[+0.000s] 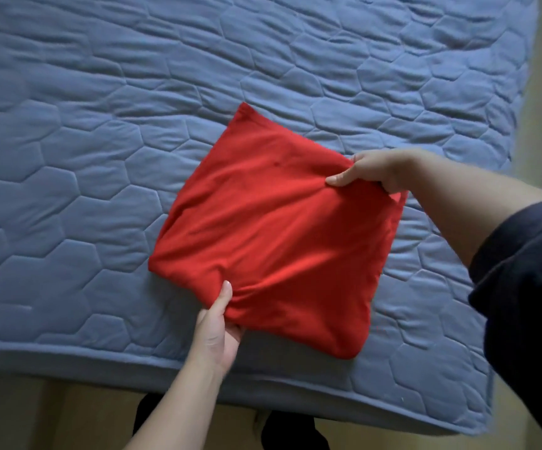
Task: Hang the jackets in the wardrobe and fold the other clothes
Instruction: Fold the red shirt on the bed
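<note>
folded red garment (pixel 272 228) on mattress (pixel 100 141) | left fingers (pixel 225 295) pinch near edge | right fingers (pixel 339 180) apparently pinch corner

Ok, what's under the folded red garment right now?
The red garment lies on the blue quilted mattress. Left hand and right hand pinch its edges; their fingers beneath are hidden.

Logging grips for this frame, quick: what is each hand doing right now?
Left hand: closed, pinching the near edge of the red garment.
Right hand: closed, pinching the same garment's right corner.
</note>
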A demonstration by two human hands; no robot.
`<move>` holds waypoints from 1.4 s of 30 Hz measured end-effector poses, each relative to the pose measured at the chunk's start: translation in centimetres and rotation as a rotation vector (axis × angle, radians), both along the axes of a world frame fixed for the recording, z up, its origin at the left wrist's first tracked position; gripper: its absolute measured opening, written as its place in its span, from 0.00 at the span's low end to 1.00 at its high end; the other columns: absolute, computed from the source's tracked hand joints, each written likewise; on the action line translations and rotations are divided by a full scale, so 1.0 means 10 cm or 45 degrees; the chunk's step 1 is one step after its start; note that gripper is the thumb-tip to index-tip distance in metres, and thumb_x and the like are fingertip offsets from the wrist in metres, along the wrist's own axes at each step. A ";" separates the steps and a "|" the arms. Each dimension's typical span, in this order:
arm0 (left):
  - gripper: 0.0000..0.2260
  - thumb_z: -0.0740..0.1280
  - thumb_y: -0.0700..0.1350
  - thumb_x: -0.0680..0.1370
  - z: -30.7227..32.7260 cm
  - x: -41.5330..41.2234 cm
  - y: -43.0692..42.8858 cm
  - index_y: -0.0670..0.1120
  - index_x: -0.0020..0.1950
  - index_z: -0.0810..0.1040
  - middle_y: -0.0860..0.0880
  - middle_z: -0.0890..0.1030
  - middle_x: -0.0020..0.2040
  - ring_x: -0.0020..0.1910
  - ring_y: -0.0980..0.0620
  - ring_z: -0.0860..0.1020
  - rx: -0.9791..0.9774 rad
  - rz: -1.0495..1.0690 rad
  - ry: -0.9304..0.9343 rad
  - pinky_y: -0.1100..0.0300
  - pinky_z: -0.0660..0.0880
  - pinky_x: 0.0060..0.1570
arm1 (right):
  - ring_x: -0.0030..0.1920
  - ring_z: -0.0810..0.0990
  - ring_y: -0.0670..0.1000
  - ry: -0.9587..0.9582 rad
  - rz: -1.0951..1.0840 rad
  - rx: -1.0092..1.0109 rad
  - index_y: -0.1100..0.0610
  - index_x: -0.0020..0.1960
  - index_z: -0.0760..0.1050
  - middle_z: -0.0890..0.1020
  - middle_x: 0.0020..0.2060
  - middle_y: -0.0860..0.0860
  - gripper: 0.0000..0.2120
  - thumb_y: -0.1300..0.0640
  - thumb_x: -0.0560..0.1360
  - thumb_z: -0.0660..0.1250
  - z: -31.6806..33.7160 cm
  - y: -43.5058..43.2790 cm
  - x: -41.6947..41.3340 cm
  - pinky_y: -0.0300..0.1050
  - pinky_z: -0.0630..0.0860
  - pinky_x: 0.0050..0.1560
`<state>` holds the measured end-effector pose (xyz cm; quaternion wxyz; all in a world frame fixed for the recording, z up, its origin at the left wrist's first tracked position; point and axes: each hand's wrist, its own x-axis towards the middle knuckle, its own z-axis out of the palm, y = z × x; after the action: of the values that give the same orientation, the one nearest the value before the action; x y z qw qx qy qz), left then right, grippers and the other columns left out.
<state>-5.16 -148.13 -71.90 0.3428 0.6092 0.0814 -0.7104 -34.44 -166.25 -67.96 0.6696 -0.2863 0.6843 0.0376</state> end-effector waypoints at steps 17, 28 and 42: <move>0.09 0.68 0.50 0.77 2.11 0.17 -2.71 0.46 0.42 0.79 0.50 0.82 0.40 0.37 0.54 0.80 -0.744 -0.797 -0.648 0.56 0.76 0.43 | 0.54 0.76 0.47 -0.096 -0.560 -0.468 0.52 0.54 0.77 0.81 0.50 0.44 0.17 0.56 0.65 0.72 1.85 0.23 -0.26 0.53 0.62 0.60; 0.03 0.67 0.43 0.78 0.02 0.85 -0.90 0.44 0.46 0.79 0.43 0.80 0.46 0.39 0.49 0.76 -0.127 -1.363 -0.714 0.59 0.68 0.37 | 0.30 0.64 0.45 0.273 -0.464 -0.031 0.57 0.39 0.79 0.70 0.28 0.49 0.11 0.50 0.74 0.70 -0.21 2.49 0.36 0.39 0.59 0.28; 0.13 0.68 0.53 0.76 -0.11 0.33 -1.43 0.43 0.48 0.74 0.45 0.78 0.45 0.46 0.46 0.76 -0.659 -1.228 -1.198 0.51 0.72 0.50 | 0.55 0.79 0.60 0.986 -0.679 -0.477 0.62 0.47 0.79 0.82 0.51 0.61 0.12 0.52 0.75 0.67 -0.57 1.53 0.30 0.48 0.72 0.54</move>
<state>-1.81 -162.43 -73.03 0.1232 0.7181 -0.5237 -0.4414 -31.41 -150.90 -73.65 0.2900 -0.1819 0.9268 -0.1546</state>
